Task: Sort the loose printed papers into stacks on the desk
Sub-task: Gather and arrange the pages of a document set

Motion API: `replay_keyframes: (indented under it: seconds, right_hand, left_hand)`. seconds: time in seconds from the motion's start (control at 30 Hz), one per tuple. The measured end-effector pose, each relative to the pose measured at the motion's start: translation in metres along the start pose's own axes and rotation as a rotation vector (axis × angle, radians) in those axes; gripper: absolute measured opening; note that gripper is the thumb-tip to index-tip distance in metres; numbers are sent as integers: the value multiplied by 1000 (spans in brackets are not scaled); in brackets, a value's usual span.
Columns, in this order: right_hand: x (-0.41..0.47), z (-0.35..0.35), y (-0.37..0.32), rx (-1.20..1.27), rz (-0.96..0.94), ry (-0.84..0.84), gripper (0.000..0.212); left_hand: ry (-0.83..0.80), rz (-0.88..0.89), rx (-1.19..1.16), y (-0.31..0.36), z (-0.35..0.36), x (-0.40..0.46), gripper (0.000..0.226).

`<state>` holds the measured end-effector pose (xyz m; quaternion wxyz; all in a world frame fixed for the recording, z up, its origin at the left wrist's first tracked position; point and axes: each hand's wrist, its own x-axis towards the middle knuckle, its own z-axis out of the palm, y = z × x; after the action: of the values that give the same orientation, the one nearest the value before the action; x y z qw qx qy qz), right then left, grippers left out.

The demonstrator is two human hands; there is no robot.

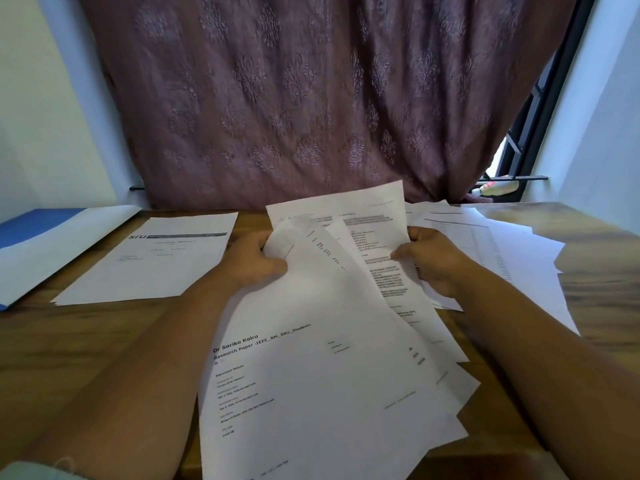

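At your far left a blue-and-white folder (52, 244) lies slanted, running off the left edge of the worktop (114, 327). Just beside it sits a neat stack (149, 258) with an "sru" header on top; its near-left corner lies close to the folder's edge, and bare wood stretches from its near edge toward you.

Your left hand (254, 259) grips the left edge of a fanned sheaf (322, 341), thumb curled over the curled-up top sheet. The sheaf spreads toward you, its sheets offset so their right edges step out like a fan; the front sheet reads "Research Paper" and runs out of view at the bottom. The rearmost sheet stands up against the curtain (311, 98).

Your right hand (429, 258) pinches the sheaf's right edge, thumb on the printed face, fingers behind.

To the right, a loose pile (502, 251) is spread out, ragged edges overlapping, reaching under your right forearm. Bare wood shows beyond it at the right rim.
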<state>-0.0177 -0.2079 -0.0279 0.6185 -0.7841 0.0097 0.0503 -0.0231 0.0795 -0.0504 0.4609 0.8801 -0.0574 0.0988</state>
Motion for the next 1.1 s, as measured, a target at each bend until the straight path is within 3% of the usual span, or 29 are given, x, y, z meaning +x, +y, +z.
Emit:
replay_keyframes:
  seconds: [0.97,1.1]
  right_hand:
    - [8,1,6,45,-11,-52,18]
    - [8,1,6,27,-10,-47,16]
  left_hand:
    - [41,25,33,-5,3,3,31]
    - [62,63,57,-7,3,4,39]
